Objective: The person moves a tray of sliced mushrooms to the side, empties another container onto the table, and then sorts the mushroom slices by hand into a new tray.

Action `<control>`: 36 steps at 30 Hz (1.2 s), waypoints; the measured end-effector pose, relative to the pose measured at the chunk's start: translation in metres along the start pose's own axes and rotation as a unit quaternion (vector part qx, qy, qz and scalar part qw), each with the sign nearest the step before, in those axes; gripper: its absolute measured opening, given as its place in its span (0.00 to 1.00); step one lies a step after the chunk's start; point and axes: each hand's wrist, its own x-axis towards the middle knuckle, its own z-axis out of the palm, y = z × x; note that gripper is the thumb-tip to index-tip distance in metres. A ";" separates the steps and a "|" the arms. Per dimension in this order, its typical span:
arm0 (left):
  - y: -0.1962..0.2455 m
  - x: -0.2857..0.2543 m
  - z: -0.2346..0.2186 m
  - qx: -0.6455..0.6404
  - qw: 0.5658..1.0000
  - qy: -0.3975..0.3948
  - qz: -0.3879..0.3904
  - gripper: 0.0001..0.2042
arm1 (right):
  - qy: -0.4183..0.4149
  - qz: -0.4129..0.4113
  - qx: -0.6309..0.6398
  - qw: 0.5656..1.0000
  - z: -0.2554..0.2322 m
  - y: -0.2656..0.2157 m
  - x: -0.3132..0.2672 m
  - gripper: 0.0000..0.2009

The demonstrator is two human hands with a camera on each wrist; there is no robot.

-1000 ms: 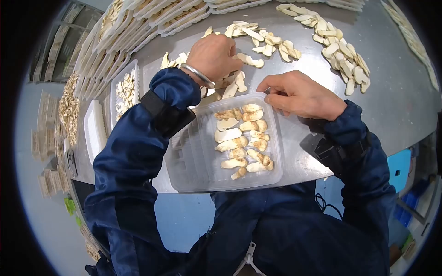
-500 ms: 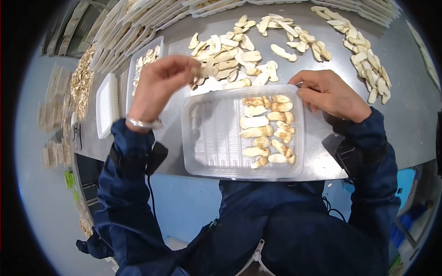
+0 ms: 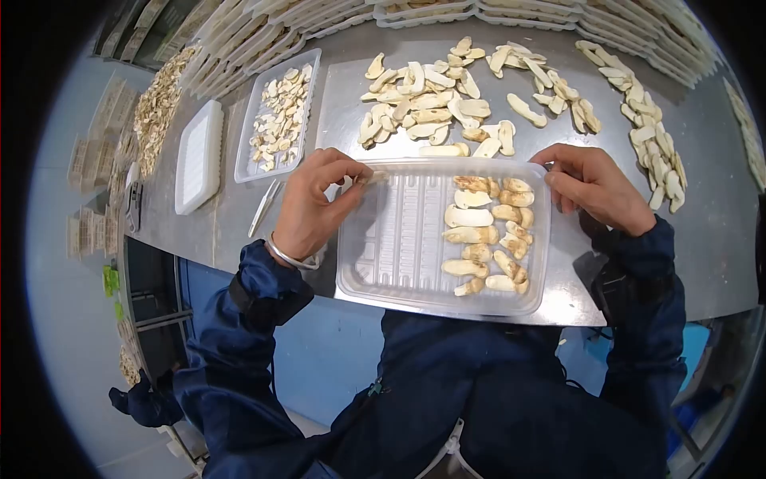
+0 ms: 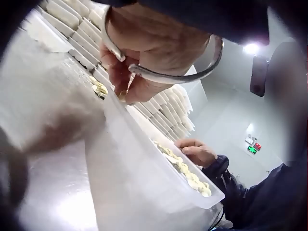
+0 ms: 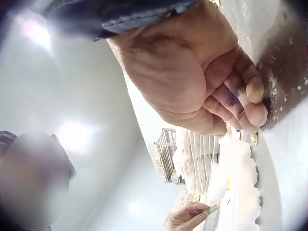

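Note:
A clear tray (image 3: 399, 299) lies at the table's front edge, with two columns of pale, brown-marked mushroom slices (image 3: 468, 217) in its right half. Over its back left corner, my left hand (image 3: 315, 203) pinches a small pale slice (image 4: 123, 95) between thumb and fingertips. At the back right corner, my right hand (image 3: 598, 188) grips the rim with thumb and curled fingers; the right wrist view shows this hand (image 5: 187, 77) from the palm side. Behind the tray is a loose pile of slices (image 3: 431, 101) on the metal table.
To the left stand a tray of small pieces (image 3: 313, 88), a white empty tray (image 3: 199, 156) and a tweezer-like tool (image 3: 264, 209). Stacked filled trays (image 3: 511, 16) line the back. A long row of slices (image 3: 650, 120) lies at the right.
My left hand has left the pile with a slice, swung out to the left, and come to the tray's back left corner. My right hand stays at the back right corner. The head view has shifted.

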 end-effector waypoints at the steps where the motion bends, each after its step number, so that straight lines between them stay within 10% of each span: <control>1: -0.001 0.001 0.001 0.000 1.000 0.012 0.014 0.09 | -0.002 0.002 0.001 1.000 0.000 0.000 0.000 0.14; 18: -0.010 0.024 -0.015 0.068 0.992 0.089 0.066 0.12 | 0.013 -0.002 0.018 1.000 0.002 0.000 -0.001 0.13; 26: -0.004 0.032 -0.021 0.129 0.976 -0.152 0.083 0.28 | -0.008 -0.013 -0.038 0.999 -0.002 -0.006 -0.004 0.15; 36: -0.008 0.025 -0.013 0.073 0.988 -0.120 0.067 0.22 | 0.005 -0.040 -0.047 0.998 0.001 -0.007 -0.004 0.15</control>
